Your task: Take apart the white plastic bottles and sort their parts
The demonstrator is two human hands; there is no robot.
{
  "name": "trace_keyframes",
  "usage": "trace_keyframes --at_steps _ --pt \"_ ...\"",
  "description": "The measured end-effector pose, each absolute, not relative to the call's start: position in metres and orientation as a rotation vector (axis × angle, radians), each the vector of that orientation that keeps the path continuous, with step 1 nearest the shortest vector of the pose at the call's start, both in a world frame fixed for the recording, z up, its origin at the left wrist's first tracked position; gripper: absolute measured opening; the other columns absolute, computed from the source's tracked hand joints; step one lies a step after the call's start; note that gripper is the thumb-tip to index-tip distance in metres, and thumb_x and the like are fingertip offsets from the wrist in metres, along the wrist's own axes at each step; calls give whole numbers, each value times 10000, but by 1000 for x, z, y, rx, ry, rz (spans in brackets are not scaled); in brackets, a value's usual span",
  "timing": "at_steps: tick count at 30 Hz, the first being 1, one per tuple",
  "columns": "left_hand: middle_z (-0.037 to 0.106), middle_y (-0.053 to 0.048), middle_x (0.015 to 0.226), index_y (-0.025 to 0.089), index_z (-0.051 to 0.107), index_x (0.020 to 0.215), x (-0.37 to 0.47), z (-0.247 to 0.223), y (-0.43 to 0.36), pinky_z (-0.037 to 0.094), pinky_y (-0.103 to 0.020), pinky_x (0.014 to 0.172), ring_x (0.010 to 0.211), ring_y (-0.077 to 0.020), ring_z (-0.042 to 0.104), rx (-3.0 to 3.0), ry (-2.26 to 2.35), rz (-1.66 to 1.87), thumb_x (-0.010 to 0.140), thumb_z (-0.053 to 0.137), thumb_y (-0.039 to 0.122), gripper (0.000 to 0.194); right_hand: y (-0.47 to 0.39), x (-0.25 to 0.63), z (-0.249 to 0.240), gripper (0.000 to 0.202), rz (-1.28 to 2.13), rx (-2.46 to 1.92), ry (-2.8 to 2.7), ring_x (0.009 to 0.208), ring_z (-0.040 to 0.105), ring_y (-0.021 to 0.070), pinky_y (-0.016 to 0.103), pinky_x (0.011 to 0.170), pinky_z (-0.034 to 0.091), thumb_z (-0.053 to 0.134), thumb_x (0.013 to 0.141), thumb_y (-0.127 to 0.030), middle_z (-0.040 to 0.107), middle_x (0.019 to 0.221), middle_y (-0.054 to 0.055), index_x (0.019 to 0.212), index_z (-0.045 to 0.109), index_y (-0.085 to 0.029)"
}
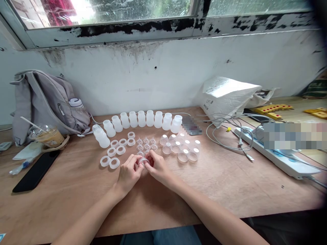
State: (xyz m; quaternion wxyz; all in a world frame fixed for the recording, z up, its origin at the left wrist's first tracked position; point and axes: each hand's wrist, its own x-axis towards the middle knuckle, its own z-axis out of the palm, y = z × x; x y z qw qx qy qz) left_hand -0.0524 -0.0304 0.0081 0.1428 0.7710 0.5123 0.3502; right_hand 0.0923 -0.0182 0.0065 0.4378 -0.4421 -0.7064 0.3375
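Observation:
Between the fingertips of my left hand (129, 169) and my right hand (157, 166) is a small clear bottle ring (143, 160). Both hands are closed on it, and the fingers hide much of it; I cannot tell whether a nipple sits in it. Just beyond my fingers stand several clear bottle nipples (146, 147) in rows. To the left of my hands lie several loose translucent rings (111, 151). Over on the right, several clear domed caps (183, 156) are grouped together. Behind these, frosted baby bottles (141, 119) form an arc, with a tilted-looking one (101, 136) at its left end.
On the left are a grey backpack (43, 98), an iced drink cup (47, 135) and a black phone (37, 171). A white bag (224, 97), tangled cables (217, 136) and a power strip (278, 156) occupy the right. The table's front edge (153, 231) is near my body.

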Motion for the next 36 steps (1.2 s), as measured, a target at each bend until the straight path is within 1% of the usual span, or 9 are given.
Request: trace_keyframes --at_steps 6,14,19,22,27,29,31,33,36 --pt "561 -3 836 186 521 923 -52 9 -30 428 -228 566 534 -80 502 2222 1470 1009 757 485 189 170 -18 92 4 63 829 -1091 -1740 568 448 109 214 509 355 460 712 -128 500 628 -21 730 459 -189" --pt "532 16 787 195 503 941 -52 5 -29 418 -218 550 532 -79 490 2204 1480 1047 714 504 116 241 -19 94 6 131 801 -1070 -1798 584 475 104 213 518 382 473 689 -100 518 688 -13 788 471 -186" --pt "526 15 780 200 487 968 -57 4 -27 425 -216 546 547 -83 497 2179 1480 1106 722 502 115 261 -23 96 13 170 881 -974 -1813 654 500 115 226 552 425 523 713 -146 536 808 17 873 490 -194" --pt "521 8 801 204 474 978 -59 4 -25 436 -212 549 575 -86 512 2130 1476 1144 762 488 154 222 -22 98 16 173 1054 -929 -1679 698 522 122 242 575 449 528 759 -214 537 870 29 928 493 -202" --pt "539 -17 863 201 465 969 -61 2 -22 464 -234 622 669 -104 537 2122 1354 1127 775 444 124 209 -15 98 14 295 1346 -903 -1337 592 523 124 252 513 455 516 800 -343 514 662 -23 1060 443 -224" --pt "552 -30 887 196 478 963 -60 2 -21 468 -251 663 748 -125 552 2108 1264 1120 761 432 102 228 -13 97 11 309 1417 -929 -1286 545 511 115 241 470 440 566 761 -374 510 637 -31 1010 478 -214" --pt "568 -39 900 188 497 954 -59 4 -21 468 -266 689 799 -144 559 2028 1196 1096 742 426 90 244 -12 97 9 280 1478 -942 -1259 510 499 101 230 445 423 614 716 -395 518 631 -32 880 510 -194" --pt "584 -48 926 179 506 965 -57 7 -21 469 -280 713 834 -160 565 1876 1109 1059 722 423 91 271 -11 97 9 274 1489 -946 -1231 489 491 93 223 442 413 637 692 -407 518 596 -37 756 495 -182" --pt "594 -57 970 172 485 1034 -55 12 -21 467 -305 761 886 -179 565 1640 925 998 712 398 127 337 -12 98 11 288 1451 -940 -1195 465 481 87 218 444 400 642 692 -407 509 548 -47 695 456 -186"
